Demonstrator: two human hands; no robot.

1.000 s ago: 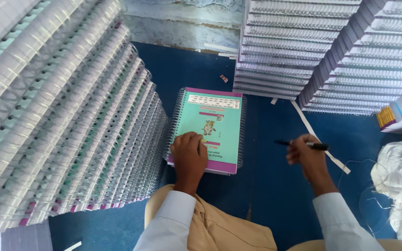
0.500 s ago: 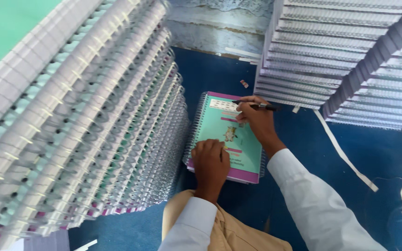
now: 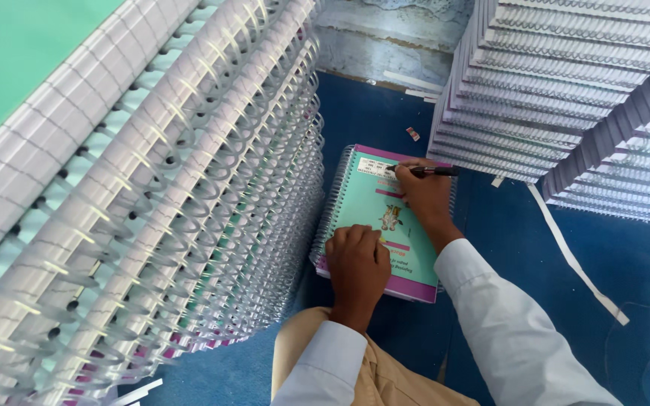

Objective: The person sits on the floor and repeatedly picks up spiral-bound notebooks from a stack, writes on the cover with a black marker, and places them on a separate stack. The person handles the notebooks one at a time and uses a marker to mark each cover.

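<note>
Two tall banks of spiral-bound notebooks are closing in on a deep blue floor covering (image 3: 505, 248), with a pale, scuffed wall strip (image 3: 385, 37) showing at the far end of the gap. On the left, the leaning stack of green-covered notebooks with white wire coils (image 3: 152, 203) is filling nearly half the view, its coils fanning toward the camera.

Just right of that stack, lying flat on the blue surface, is the single teal spiral notebook with a pink border and a small cartoon figure on its cover (image 3: 374, 214). Its wire binding is running along its left edge, and a white label box is sitting near its top.

The left hand (image 3: 356, 263) is pressing down on the notebook's lower left corner, fingers curled and knuckles up, holding nothing. The right hand (image 3: 424, 194) is resting on the upper part of the cover, closed around a black pen (image 3: 426, 171) whose tip seems to be touching the white label, though the contact is too small to confirm. Both arms are wearing light blue-white sleeves above tan trousers (image 3: 370, 376).

Further right, a second stack of lavender-edged notebooks (image 3: 573, 98) is standing against the wall, and a long white paper strip (image 3: 577, 259) is lying diagonally on the blue floor.
</note>
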